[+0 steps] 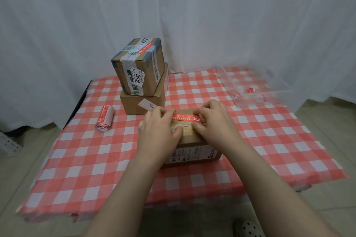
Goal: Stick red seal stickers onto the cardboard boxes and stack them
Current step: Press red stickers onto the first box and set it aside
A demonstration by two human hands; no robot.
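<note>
Hands meet at the middle of a red-and-white checked tablecloth (77, 159). The left hand (159, 127) pinches the left end of a long red seal sticker (185, 117), and the right hand (213, 121) pinches its right end. The strip is stretched across the top of a small brown cardboard box (192, 153). Behind it, two taped cardboard boxes (138, 71) stand stacked. A red-and-white sticker roll (105, 119) lies to their left.
</note>
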